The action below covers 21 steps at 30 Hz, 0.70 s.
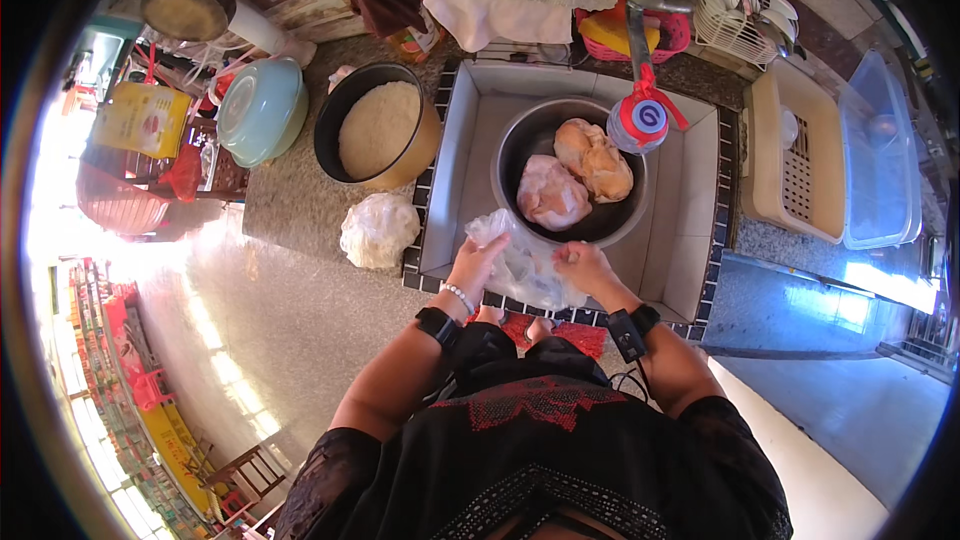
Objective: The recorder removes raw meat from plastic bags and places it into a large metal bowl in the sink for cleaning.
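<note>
My left hand (478,264) and my right hand (589,268) both grip a crumpled clear plastic bag (529,266) over the front edge of the tiled sink (680,240). The bag hangs by the near rim of a round metal basin (513,146) in the sink. Inside the basin lie a pinkish lump of raw meat (553,193), perhaps poultry, and a yellower one (594,159). Above the basin's right side hangs the faucet's end (639,124), wrapped and tied with a red strip. Whether the bag holds anything is hard to tell.
Left of the sink stand a pot of uncooked rice (382,127), a whitish plastic-wrapped bundle (380,230) and a pale blue lidded bowl (262,112). On the right are a beige drainer tub (761,157) and a clear blue bin (881,195). A dish rack (739,34) sits behind.
</note>
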Each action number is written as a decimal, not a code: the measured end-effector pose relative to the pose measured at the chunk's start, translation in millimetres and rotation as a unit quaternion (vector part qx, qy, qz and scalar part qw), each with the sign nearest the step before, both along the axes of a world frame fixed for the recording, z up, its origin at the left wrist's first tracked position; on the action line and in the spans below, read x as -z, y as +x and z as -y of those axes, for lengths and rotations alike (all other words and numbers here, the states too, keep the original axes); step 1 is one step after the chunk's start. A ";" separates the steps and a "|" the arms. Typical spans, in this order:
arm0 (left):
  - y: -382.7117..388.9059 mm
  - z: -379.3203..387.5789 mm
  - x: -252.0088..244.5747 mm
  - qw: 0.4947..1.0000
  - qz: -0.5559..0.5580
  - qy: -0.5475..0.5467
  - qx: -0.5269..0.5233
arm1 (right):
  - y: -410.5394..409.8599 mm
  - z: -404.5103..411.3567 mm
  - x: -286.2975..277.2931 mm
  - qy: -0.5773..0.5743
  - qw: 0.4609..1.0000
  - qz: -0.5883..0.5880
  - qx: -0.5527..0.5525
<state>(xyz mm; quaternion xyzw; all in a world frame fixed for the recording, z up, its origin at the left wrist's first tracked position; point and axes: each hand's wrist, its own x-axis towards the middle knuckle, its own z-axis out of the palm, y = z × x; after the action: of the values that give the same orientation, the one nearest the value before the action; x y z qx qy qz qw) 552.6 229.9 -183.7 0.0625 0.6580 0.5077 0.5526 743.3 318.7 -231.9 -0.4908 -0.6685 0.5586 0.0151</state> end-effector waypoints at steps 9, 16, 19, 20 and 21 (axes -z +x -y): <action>14.2 -3.5 -21.1 0.920 0.381 0.034 0.091 | -24.8 22.7 -69.4 -0.265 0.919 -0.289 -0.053; -24.2 10.5 7.5 0.964 0.263 0.021 -0.023 | 13.3 19.7 -62.2 -0.353 0.876 -0.313 0.100; -21.9 -0.2 -20.7 0.942 0.327 0.054 -0.054 | 32.8 10.0 -1.8 -0.337 0.832 -0.337 0.284; -23.5 0.7 -27.2 0.921 0.374 0.093 -0.049 | 29.5 10.1 -0.2 -0.338 0.831 -0.339 0.283; -18.5 -3.1 -39.7 0.922 0.374 0.092 -0.045 | 26.7 8.3 0.3 -0.426 0.783 -0.358 0.279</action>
<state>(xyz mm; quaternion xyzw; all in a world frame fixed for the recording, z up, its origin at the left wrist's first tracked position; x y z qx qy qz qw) 534.1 233.0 -144.1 -0.1108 0.3555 0.5770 0.7270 769.9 310.4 -232.2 -0.3773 -0.1427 0.8933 0.1981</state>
